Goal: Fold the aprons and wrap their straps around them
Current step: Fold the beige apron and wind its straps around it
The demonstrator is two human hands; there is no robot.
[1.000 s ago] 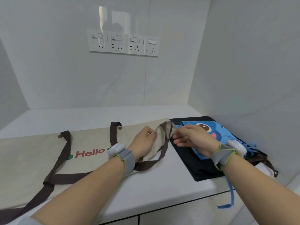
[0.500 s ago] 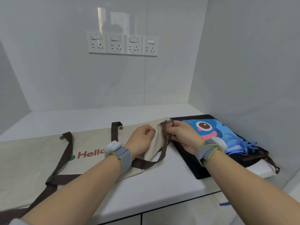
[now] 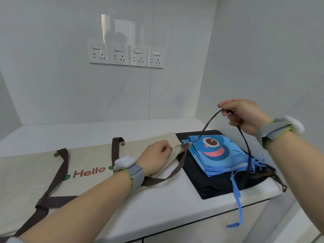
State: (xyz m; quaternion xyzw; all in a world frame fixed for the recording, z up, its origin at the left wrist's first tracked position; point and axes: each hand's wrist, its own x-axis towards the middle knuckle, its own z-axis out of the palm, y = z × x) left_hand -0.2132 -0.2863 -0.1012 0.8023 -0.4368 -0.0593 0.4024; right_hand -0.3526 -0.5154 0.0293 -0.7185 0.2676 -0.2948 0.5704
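A beige apron (image 3: 31, 174) printed "Hello" lies flat on the white counter (image 3: 163, 207), with brown straps (image 3: 57, 174) across it. My left hand (image 3: 156, 157) grips the apron's right corner where a brown strap loop (image 3: 175, 171) joins. My right hand (image 3: 242, 114) is raised above the counter and pinches a thin dark strap (image 3: 245, 146), which hangs down in a loop on both sides. Below it a folded blue cartoon apron (image 3: 215, 155) rests on a folded black apron (image 3: 219, 185).
A blue strap (image 3: 237, 204) dangles over the counter's front edge at the right. Several wall sockets (image 3: 126, 55) sit on the back wall. The side wall (image 3: 263, 58) stands close on the right. The counter's far half is bare white surface.
My right hand has lifted up and to the right, pulling the thin dark strap off the pile into the air. My left hand has stayed on the beige apron's corner.
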